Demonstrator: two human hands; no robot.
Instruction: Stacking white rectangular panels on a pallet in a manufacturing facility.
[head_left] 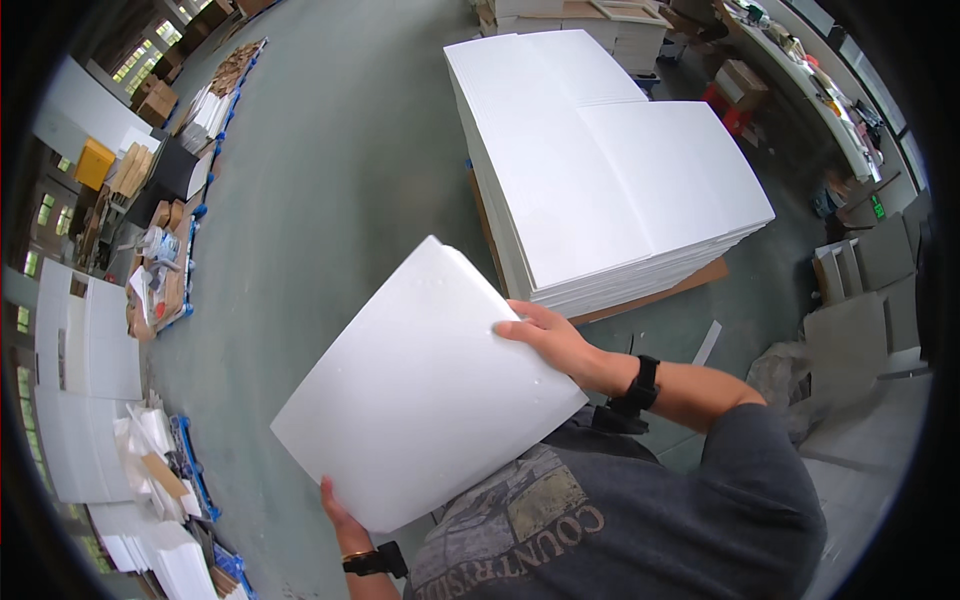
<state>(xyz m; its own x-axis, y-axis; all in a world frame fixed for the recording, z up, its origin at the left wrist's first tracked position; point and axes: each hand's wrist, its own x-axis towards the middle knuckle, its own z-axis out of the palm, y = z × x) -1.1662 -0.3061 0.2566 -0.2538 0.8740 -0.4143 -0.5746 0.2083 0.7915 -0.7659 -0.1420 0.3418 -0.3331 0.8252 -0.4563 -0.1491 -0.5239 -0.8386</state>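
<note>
Between my two hands I carry a white rectangular board (pixel 425 385), tilted in front of my body; it looks like a small stack of sheets, with a second edge showing at its upper right corner. My right hand (pixel 555 343) grips the right edge, thumb on top and fingers underneath. At the lower left corner, my left hand (pixel 352 525) holds the edge, its fingers mostly hidden under the board. Beyond my right hand stands a large stack of white sheets (pixel 590 160), apart from the board.
Brown cardboard (pixel 655 290) sticks out beneath the stack. Along the left lie loaded blue pallets (pixel 190 250) and white panels (pixel 95 340). A long worktable (pixel 800 75) with tools runs at the far right, near a red stool (pixel 735 118). Grey boards (pixel 848 340) lean at right.
</note>
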